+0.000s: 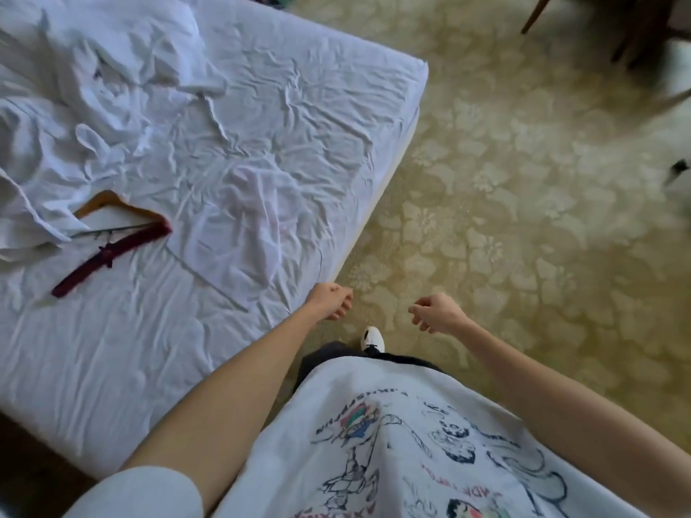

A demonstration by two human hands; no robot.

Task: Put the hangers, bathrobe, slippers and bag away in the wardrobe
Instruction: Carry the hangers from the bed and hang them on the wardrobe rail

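Observation:
A dark red padded hanger (112, 252) lies on the white bed (299, 106) at the left. Behind it a wooden hanger (112, 205) is partly tucked under a crumpled white bathrobe (86, 106). A thin white bag-like cloth (246, 218) lies flat mid-bed. My left hand (331, 300) hovers over the bed's near corner with loosely curled fingers, holding nothing. My right hand (435, 312) hangs over the carpet, also loosely curled and empty. Neither hand touches any object. No slippers or wardrobe are in view.
Patterned green-beige carpet (523, 181) fills the right side. Dark wooden chair legs (635, 31) stand at the top right. My white shoe (372, 339) is on the carpet beside the bed corner. A small dark object (678, 168) sits at the right edge.

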